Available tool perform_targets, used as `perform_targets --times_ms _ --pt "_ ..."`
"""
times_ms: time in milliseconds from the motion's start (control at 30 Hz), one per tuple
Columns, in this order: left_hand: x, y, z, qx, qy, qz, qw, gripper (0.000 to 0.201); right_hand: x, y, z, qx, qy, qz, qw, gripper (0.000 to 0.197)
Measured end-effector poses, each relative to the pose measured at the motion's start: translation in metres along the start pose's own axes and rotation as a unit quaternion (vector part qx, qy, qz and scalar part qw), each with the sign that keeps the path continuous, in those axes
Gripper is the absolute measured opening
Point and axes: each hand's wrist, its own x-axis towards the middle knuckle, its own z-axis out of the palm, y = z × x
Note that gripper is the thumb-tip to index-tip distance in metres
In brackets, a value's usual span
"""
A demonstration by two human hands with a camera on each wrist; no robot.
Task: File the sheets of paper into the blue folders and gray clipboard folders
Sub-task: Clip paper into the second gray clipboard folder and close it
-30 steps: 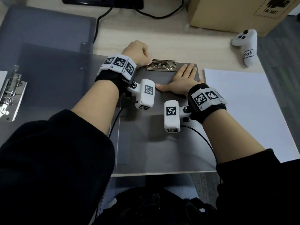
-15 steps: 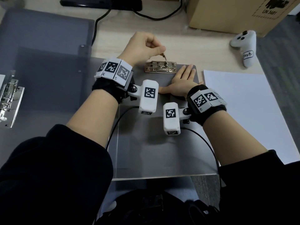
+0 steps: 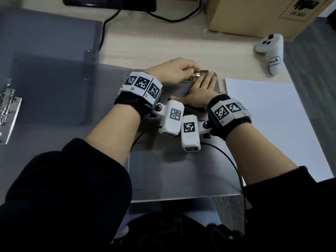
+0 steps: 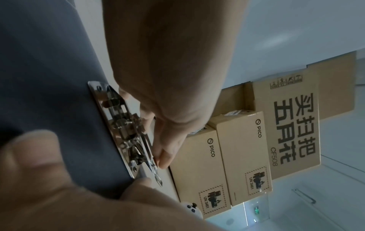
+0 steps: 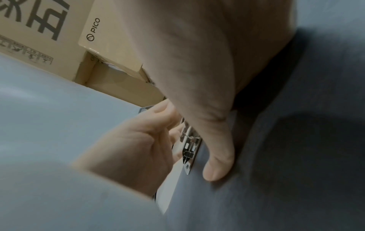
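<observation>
A gray clipboard folder [image 3: 174, 170] lies open in front of me, its metal clip [image 3: 199, 75] at the far edge. My left hand [image 3: 192, 71] curls over the clip and pinches its lever [image 4: 152, 165] between thumb and fingertips; the lever lies low along the clip. My right hand [image 3: 205, 86] lies flat on the board just below the clip, fingers straight, thumb [image 5: 217, 164] spread to the left. A stack of white sheets [image 3: 272, 128] rests to the right of the folder.
Another open gray folder [image 3: 51, 88] with a metal clip [image 3: 8, 113] covers the left of the desk. At the back stand cardboard boxes [image 3: 254, 15], a white controller [image 3: 271, 51] and a black cable [image 3: 109, 24].
Half a second ago my left hand held the clip lever raised; now hand and lever are down low on the clip. My right hand stayed flat on the board.
</observation>
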Motion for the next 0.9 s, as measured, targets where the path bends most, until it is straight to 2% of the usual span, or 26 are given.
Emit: perform_targets --times_ms 133,333,467,533,567,667,700,800,900 --pt "-0.005 0.000 -0.001 -0.031 0.002 -0.001 1.000 0.038 -0.001 0.001 0.000 -0.010 -0.008 0.009 1.000 0.125" --pt "-0.028 0.003 -0.010 -0.065 0.084 0.018 0.994 0.036 -0.001 0.002 0.001 -0.005 0.000 0.018 1.000 0.128" --pt "-0.052 0.009 -0.012 -0.067 0.123 0.021 0.990 0.033 -0.006 0.006 0.004 0.051 0.029 0.011 0.998 0.126" --pt "-0.063 0.012 -0.009 -0.077 0.141 0.020 0.987 0.032 -0.011 0.009 0.005 0.081 0.058 0.001 0.995 0.114" --pt "-0.068 0.014 -0.007 -0.083 0.149 0.019 0.985 0.032 -0.009 0.011 0.005 0.105 0.072 -0.008 0.992 0.101" --pt "-0.082 0.019 0.002 -0.103 0.167 0.016 0.980 0.030 -0.017 0.020 0.003 0.232 0.093 -0.047 0.967 0.029" --pt "-0.086 0.022 0.007 -0.106 0.172 0.016 0.979 0.030 -0.026 0.024 0.002 0.272 0.092 -0.058 0.956 0.022" --pt "-0.099 0.032 0.020 -0.112 0.176 0.024 0.978 0.028 -0.050 0.038 -0.002 0.332 0.063 -0.094 0.936 0.047" --pt "-0.113 0.042 0.035 -0.127 0.177 0.034 0.975 0.027 -0.080 0.051 -0.006 0.357 0.030 -0.136 0.924 0.045"
